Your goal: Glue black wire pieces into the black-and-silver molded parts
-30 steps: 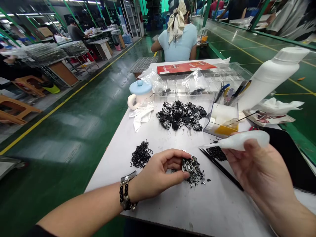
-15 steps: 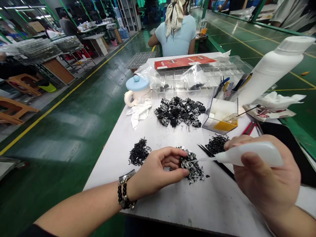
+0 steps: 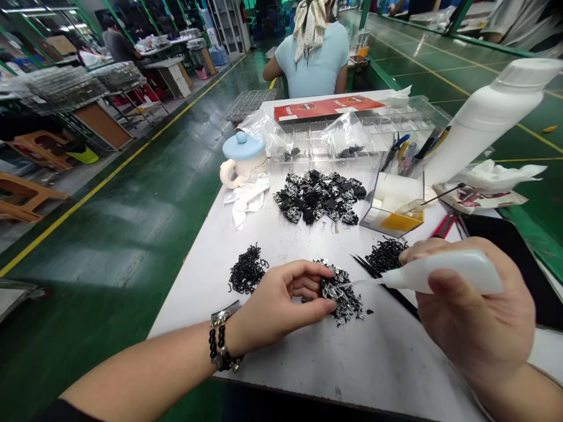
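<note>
My right hand is wrapped round a small white squeeze bottle. The bottle lies nearly level, and its thin tip points left toward the fingertips of my left hand. Between that hand's curled fingers and thumb is a small black and silver part, mostly hard to tell from the heap of small metal pieces behind it. Whether the tip touches the part, I cannot tell. Left of my left hand lies a pile of black curved pieces. Black tweezers rest beside another black pile.
Further back on the white table is a large pile of black and silver assemblies. A lidded mug, a clear tool box and a tall white bottle stand around it. A person sits ahead.
The view has shifted very slightly. Both hands, the squeeze bottle and the small part keep practically the same positions.
</note>
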Available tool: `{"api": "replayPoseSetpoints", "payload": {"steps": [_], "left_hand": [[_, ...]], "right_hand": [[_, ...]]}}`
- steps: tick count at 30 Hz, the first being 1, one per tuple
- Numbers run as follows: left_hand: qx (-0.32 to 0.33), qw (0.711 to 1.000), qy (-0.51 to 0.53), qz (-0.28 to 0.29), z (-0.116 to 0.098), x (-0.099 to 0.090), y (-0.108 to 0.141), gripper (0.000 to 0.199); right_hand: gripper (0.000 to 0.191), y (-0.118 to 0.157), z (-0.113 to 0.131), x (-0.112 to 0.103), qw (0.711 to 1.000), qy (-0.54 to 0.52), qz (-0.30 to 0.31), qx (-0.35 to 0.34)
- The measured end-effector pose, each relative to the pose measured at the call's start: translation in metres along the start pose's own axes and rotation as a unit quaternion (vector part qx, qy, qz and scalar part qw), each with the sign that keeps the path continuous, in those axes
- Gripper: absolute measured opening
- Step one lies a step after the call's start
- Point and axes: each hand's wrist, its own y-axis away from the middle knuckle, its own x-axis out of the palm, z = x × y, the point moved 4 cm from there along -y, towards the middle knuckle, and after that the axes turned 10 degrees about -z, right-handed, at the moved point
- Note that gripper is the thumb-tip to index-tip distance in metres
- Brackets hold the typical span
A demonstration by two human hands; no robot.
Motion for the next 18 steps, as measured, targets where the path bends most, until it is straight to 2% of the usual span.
{"api": "replayPoseSetpoints", "payload": {"steps": [18], "left_hand": [[0.002,1.000,0.001,0.000,0.0043,0.0000,-0.0009,0.034]], "right_hand": [[0.010,0.0013,0.0003,0.0000,0.999,0.003,0.032,-0.009]]}}
